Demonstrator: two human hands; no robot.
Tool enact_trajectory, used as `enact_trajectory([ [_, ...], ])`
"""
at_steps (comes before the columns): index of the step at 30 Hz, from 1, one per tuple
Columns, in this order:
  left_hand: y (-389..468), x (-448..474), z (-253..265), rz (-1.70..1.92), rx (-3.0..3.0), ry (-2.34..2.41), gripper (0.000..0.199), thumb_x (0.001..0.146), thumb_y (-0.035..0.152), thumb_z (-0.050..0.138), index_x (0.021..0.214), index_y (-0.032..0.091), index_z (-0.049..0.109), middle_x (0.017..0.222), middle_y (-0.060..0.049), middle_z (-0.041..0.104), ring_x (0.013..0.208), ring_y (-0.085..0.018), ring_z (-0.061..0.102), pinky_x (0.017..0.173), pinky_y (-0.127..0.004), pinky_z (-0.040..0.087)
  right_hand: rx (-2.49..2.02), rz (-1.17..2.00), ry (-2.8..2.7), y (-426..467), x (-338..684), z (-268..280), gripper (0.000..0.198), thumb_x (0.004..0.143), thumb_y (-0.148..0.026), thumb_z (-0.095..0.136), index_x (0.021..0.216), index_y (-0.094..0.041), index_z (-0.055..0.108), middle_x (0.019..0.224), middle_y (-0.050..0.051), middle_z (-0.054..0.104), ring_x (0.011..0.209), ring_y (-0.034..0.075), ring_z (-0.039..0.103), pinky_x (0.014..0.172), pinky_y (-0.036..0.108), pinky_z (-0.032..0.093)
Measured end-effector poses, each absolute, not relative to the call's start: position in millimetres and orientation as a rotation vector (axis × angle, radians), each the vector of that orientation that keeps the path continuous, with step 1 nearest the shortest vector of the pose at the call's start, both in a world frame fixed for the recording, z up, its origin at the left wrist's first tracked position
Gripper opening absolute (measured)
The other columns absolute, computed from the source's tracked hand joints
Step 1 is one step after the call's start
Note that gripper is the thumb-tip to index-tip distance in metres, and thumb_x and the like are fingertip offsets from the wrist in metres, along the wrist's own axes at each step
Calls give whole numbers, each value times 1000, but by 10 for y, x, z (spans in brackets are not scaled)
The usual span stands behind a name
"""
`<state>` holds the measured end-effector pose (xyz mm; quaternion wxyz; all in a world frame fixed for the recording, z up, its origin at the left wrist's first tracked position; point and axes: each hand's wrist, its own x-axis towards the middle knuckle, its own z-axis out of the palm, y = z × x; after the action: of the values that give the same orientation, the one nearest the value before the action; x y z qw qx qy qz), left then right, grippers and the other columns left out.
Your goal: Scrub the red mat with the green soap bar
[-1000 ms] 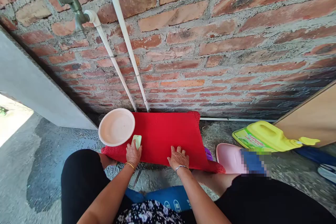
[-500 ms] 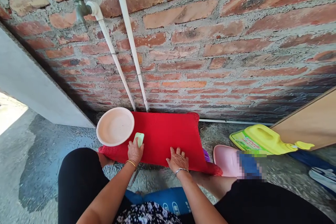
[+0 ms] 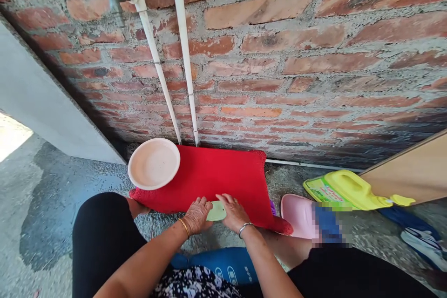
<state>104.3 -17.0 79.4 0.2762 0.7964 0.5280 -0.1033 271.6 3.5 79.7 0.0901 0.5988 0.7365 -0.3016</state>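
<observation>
In the head view, what matters most is that the green bar (image 3: 216, 211) sits right between the two hands, with its long way running from side to side, so one end points at each hand. The end near the right hand (image 3: 234, 212) sits a little higher than the other. The left hand (image 3: 198, 216) is at the bar's left end, and its fingers look curled round and seem to have hold of it; they hide that end. The right hand is at the other end, palm down, with its fingers a bit bent and a bit apart, and they hide some of the bar too. I cannot tell if the right hand is gripping or just touching. Neither hand looks clearly nearer, as both are right up by the bar. The bar is at the near edge of the red cloth (image 3: 223, 170), about halfway along it, and I cannot tell if it touches the cloth or is held just above. The bowl (image 3: 153, 164) sits by the cloth's left edge, well away from the fingers. The yellow bottle (image 3: 345, 190) lies on the ground past the right edge, farther off still.
</observation>
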Motion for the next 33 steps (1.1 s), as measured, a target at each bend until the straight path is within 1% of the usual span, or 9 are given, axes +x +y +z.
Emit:
enact_trajectory([
  [4,-165,939,976,-276,2213,1226,52,74,34,63,120,21,42,129,-9,48,123,-23,42,111,-40,26,1523,-987,2265,-124,2540,850,91,56,-16,68,141,-24,36,141,10,41,127,29,39,101,39,32],
  [9,-206,846,1040,-322,2174,1180,46,72,34,65,113,21,49,122,-7,53,118,-21,47,110,-37,27,1472,-1026,2282,-232,2381,879,71,63,-20,66,131,-15,45,130,15,51,124,27,45,106,38,27],
  [13,-160,691,1004,-249,2020,1369,71,67,49,69,130,33,40,137,-5,42,127,-29,39,106,-50,31,1749,-992,2175,-227,2283,869,57,61,-25,71,115,-18,51,114,11,59,107,26,56,91,35,40],
  [15,-102,581,991,-237,1916,1572,78,68,55,66,136,35,35,142,-7,37,130,-32,36,103,-52,34,1903,-942,2088,-215,2253,838,56,61,-25,71,113,-20,49,112,11,59,102,25,58,83,33,42],
  [18,-12,383,961,-338,1747,1898,64,79,52,54,135,24,41,141,-14,41,128,-32,40,99,-46,39,2016,-849,2009,-182,2305,762,55,62,-24,70,111,-22,47,112,9,58,104,24,57,80,31,42],
  [22,68,108,881,-510,1463,2089,56,85,51,46,124,11,53,126,-19,57,117,-28,54,95,-37,43,2250,-758,1769,-109,2608,666,51,65,-36,69,108,-22,46,107,8,58,99,23,60,75,32,44],
  [27,117,-21,792,-542,1352,2051,67,75,61,56,122,13,57,129,-18,56,121,-29,52,95,-34,44,2404,-722,1740,-98,2755,661,57,69,-43,65,117,-22,44,109,9,58,96,23,61,77,33,45],
  [30,121,6,750,-529,1366,2068,72,69,59,63,124,13,55,130,-18,55,122,-29,51,97,-33,43,2263,-761,1934,-160,2462,686,69,68,-40,67,129,-24,39,116,9,56,103,23,58,81,31,43],
  [33,114,21,697,-525,1347,2091,72,68,59,65,123,14,56,129,-17,57,121,-29,52,96,-33,44,2076,-789,2061,-192,2232,709,74,69,-36,66,135,-27,36,115,9,56,105,23,57,82,30,41],
])
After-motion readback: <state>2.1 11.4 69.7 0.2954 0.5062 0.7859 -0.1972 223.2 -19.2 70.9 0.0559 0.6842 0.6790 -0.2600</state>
